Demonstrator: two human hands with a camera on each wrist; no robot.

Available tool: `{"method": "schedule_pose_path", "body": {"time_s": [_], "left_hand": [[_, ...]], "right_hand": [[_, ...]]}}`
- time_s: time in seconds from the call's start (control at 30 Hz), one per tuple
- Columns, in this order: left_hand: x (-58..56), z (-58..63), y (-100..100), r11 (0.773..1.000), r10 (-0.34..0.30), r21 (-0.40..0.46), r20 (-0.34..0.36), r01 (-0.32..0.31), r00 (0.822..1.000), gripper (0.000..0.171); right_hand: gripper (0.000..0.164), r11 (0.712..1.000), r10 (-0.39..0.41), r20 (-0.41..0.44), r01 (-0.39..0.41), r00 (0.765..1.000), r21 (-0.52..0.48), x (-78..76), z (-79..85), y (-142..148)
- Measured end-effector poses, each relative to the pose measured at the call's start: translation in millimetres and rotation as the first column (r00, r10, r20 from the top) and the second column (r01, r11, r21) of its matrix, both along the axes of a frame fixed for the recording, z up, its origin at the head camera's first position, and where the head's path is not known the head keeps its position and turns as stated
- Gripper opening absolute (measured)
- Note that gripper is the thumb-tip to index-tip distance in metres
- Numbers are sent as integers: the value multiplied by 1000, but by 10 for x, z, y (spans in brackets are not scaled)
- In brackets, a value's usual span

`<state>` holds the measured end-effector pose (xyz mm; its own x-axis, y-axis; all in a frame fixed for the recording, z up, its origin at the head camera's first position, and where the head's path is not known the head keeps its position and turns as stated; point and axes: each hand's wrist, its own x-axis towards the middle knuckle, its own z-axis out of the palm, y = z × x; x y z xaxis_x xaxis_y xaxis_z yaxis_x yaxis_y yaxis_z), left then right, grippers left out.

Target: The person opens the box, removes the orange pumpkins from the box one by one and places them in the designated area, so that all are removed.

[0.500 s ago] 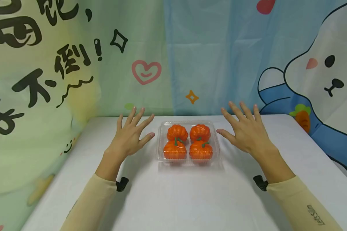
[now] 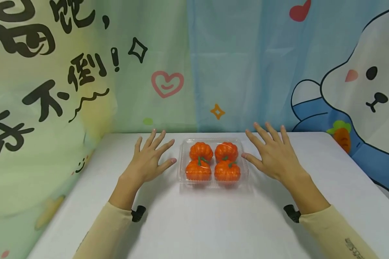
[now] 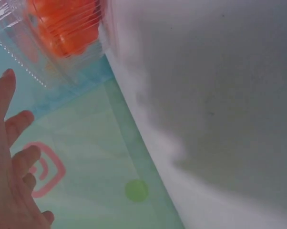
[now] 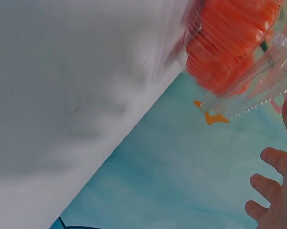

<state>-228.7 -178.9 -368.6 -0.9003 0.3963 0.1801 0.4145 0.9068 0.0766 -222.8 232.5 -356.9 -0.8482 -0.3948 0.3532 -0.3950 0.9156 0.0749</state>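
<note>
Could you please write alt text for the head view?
Four orange pumpkin-shaped objects with green stems sit in a clear rectangular plastic container on a white table, between a person's left hand and right hand, fingers spread.

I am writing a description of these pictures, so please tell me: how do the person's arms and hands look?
The left hand and right hand wear no gloves or visible rings. The left sleeve and right sleeve are pale yellow-beige; dark lettering marks the right one. A small black piece juts at the end of each sleeve.
</note>
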Motion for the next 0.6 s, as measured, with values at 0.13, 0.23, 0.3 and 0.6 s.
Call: {"method": "schedule_pose_path", "body": {"time_s": [0.13, 0.23, 0.3, 0.6], "left_hand": [[31, -37, 13, 1000, -5, 18, 7, 5, 1000, 67], [48, -51, 14, 999, -11, 32, 10, 11, 1000, 66], [61, -61, 9, 999, -13, 39, 15, 12, 1000, 65], [110, -118, -17, 999, -19, 44, 71, 16, 997, 61]], "right_hand": [[74, 1000, 23, -17, -23, 1000, -8, 29, -45, -44], [73, 1000, 23, -26, -23, 999, -12, 41, -55, -84], [72, 1000, 19, -23, -20, 1000, -17, 49, -56, -109], [74, 997, 58, -23, -59, 998, -47, 68, -97, -216]]}}
